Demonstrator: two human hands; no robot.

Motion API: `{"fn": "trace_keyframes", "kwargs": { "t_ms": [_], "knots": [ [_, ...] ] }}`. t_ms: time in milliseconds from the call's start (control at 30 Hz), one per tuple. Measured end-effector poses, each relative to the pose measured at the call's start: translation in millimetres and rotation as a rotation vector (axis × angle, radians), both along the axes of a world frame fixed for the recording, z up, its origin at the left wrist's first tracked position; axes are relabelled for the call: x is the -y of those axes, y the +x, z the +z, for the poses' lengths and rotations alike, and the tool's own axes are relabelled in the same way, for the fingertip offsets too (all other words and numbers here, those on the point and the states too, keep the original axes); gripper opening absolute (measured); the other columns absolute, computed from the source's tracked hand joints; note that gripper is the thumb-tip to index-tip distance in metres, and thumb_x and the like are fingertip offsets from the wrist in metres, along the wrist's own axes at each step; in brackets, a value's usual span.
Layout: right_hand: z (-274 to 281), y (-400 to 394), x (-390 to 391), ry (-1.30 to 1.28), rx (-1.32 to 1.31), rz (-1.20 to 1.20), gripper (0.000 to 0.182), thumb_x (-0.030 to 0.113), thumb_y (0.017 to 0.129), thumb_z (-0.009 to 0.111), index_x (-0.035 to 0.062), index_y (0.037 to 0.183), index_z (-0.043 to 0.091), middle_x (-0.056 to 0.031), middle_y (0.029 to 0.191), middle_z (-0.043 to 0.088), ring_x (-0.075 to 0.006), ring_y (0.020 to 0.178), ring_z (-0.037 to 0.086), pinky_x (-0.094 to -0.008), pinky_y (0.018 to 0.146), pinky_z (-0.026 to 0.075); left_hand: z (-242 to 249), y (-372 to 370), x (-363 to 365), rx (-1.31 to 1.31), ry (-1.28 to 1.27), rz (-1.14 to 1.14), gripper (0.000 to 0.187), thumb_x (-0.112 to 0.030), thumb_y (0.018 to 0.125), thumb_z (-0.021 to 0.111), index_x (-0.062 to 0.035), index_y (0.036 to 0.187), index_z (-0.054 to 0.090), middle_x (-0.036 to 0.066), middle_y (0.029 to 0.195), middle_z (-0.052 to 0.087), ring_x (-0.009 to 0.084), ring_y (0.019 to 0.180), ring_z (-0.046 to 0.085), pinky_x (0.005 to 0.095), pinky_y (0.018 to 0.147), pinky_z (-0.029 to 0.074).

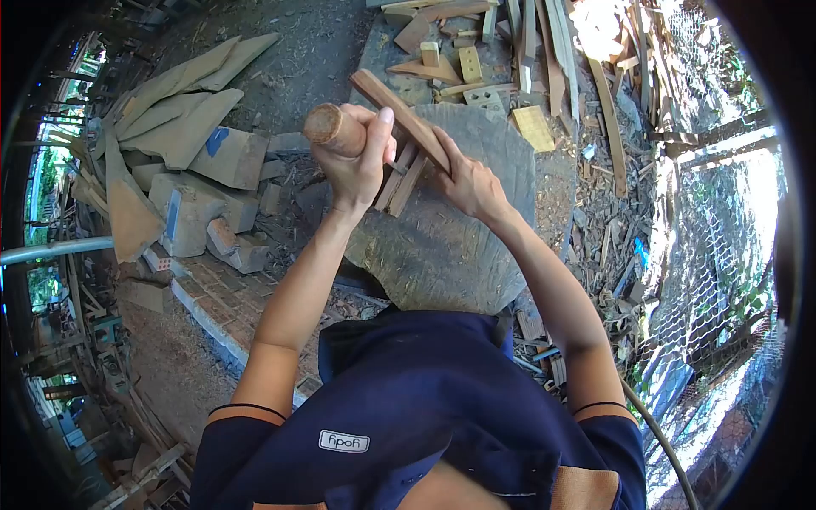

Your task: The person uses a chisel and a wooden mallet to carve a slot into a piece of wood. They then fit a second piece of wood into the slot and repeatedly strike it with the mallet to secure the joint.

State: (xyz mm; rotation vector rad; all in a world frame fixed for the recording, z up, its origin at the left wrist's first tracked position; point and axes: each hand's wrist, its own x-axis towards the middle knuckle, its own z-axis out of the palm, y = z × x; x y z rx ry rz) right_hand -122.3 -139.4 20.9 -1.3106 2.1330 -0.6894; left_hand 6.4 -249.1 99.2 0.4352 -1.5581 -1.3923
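My left hand [361,166] is wrapped round the thick round wooden handle [333,127] of a chisel, its butt end tilted up toward me. A bit of its metal shank [398,168] shows past my fingers; its tip is hidden. My right hand [472,183] grips the near end of a long squared wooden bar [399,115], which slants up to the left just beyond my left hand. Beneath both hands, short wooden strips [404,191] lie side by side on a broad chopped wood block [459,246].
Wood offcuts [469,64] and a yellowish block [533,127] lie beyond the stump. Large angled boards [183,123] are stacked at left above a brick edge [229,297]. Long slats [608,119] and wire mesh [714,255] stand at right; chips cover the ground.
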Motion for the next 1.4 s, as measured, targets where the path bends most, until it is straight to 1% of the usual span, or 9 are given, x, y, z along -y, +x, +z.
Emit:
{"fn": "trace_keyframes", "kwargs": {
  "t_ms": [533,600,700,900,967,1033,1167,1300,1400],
  "knots": [
    [-1.6,-6.1,2.3,-0.032,-0.075,0.038,0.068,0.030,0.093,0.054,0.0217,0.151,0.021,-0.0266,0.111,0.065,-0.0408,0.093,0.067,-0.0482,0.082,0.053,-3.6,-22.7,2.3,-0.013,-0.042,0.134,0.018,-0.002,0.089,0.066,-0.0043,0.077,0.052,0.000,0.060,0.052,0.0066,0.047,0.051,0.0225,0.042,0.039],
    [12.7,-16.5,7.8,-0.027,0.214,-0.001,0.067,0.031,0.093,0.053,0.0196,0.152,0.024,-0.0255,0.110,0.065,-0.0384,0.091,0.068,-0.0480,0.080,0.054,-8.0,-24.7,5.7,-0.007,-0.060,0.157,0.018,-0.002,0.089,0.066,-0.0042,0.076,0.052,0.000,0.061,0.053,0.0067,0.047,0.051,0.0228,0.042,0.039],
    [115.6,-10.8,-4.0,-0.184,0.352,-0.108,0.063,0.041,0.099,0.047,0.0122,0.151,0.026,-0.0187,0.095,0.066,-0.0137,0.057,0.057,-0.0317,0.048,0.048,-8.8,-21.7,5.3,0.006,-0.048,0.188,0.018,-0.003,0.089,0.066,-0.0045,0.075,0.054,0.000,0.061,0.055,0.0063,0.048,0.052,0.0229,0.041,0.038],
    [229.3,2.1,-46.9,-0.821,0.000,0.083,0.061,0.036,0.098,0.053,0.0024,0.145,0.035,-0.0166,0.090,0.068,-0.0255,0.070,0.067,-0.0370,0.062,0.054,1.5,-22.6,-6.4,0.023,-0.113,0.155,0.016,-0.009,0.084,0.070,-0.0052,0.073,0.059,0.001,0.061,0.063,0.0094,0.055,0.064,0.0252,0.051,0.047],
    [211.1,7.8,-56.0,-0.282,-0.335,0.251,0.060,0.023,0.093,0.058,0.0085,0.147,0.034,-0.0258,0.098,0.067,-0.0383,0.083,0.069,-0.0447,0.073,0.056,-2.0,-27.0,-12.3,0.008,-0.131,0.185,0.011,-0.008,0.082,0.071,-0.0019,0.079,0.062,0.005,0.066,0.066,0.0146,0.062,0.068,0.0276,0.056,0.050],
    [232.0,3.4,-60.8,-0.174,-0.248,0.290,0.063,0.019,0.091,0.059,0.0090,0.148,0.033,-0.0253,0.105,0.067,-0.0372,0.083,0.069,-0.0444,0.080,0.056,-8.9,-33.9,-15.6,-0.025,-0.335,0.257,0.013,-0.008,0.079,0.072,0.0004,0.086,0.064,0.009,0.071,0.068,0.0198,0.068,0.070,0.0308,0.060,0.052],
    [242.4,9.7,-75.9,-0.680,-0.197,0.213,0.062,0.023,0.095,0.055,-0.0009,0.147,0.031,-0.0181,0.114,0.065,-0.0292,0.082,0.069,-0.0424,0.072,0.053,-18.1,-33.5,-18.4,0.093,-0.240,0.203,0.017,-0.005,0.075,0.073,0.0000,0.089,0.064,0.011,0.074,0.069,0.0207,0.070,0.070,0.0315,0.064,0.052],
    [213.2,17.8,-77.6,-0.130,-0.051,0.213,0.065,0.016,0.092,0.057,0.0113,0.150,0.027,-0.0241,0.125,0.060,-0.0378,0.112,0.061,-0.0434,0.093,0.049,-18.7,-29.4,-16.1,0.026,-0.258,0.169,0.015,-0.005,0.076,0.073,0.0015,0.084,0.062,0.011,0.074,0.069,0.0167,0.069,0.069,0.0318,0.062,0.051],
    [201.6,8.8,-77.7,-0.251,0.044,0.206,0.063,0.022,0.095,0.054,0.0139,0.151,0.026,-0.0237,0.127,0.058,-0.0368,0.112,0.061,-0.0436,0.087,0.051,-7.9,-21.9,-21.2,0.006,-0.240,0.185,0.011,-0.005,0.080,0.072,-0.0002,0.081,0.061,0.007,0.070,0.067,0.0120,0.067,0.065,0.0301,0.060,0.050]
  ]
}}
